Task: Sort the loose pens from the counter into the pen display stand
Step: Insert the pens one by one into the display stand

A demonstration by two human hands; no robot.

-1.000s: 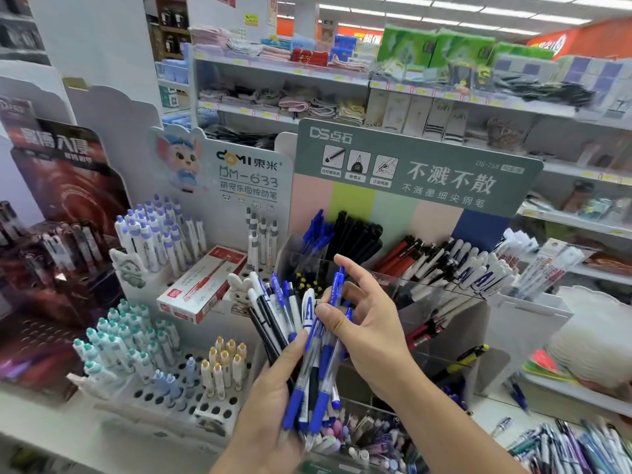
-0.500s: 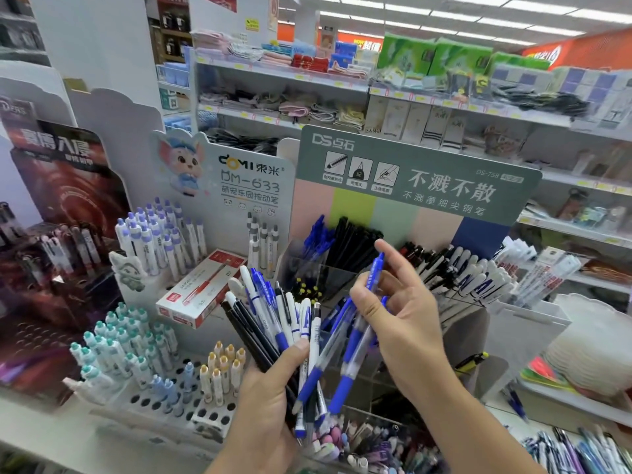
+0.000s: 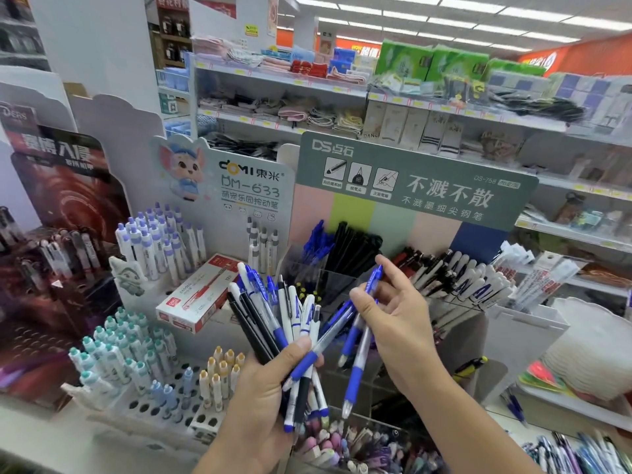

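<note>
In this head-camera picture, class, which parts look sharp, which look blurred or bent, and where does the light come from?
Head view: the left hand and its fanned pen bundle are fairly sharp; the shelves behind are soft and bowed by the wide lens; ceiling strip lights give even light with faint shadows.

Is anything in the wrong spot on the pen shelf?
Yes. A red and white pen box lies tilted on the white pen stand, among upright pens rather than in a slot. A yellow and black pen also lies loose on its side beside the clear display stand.
</note>
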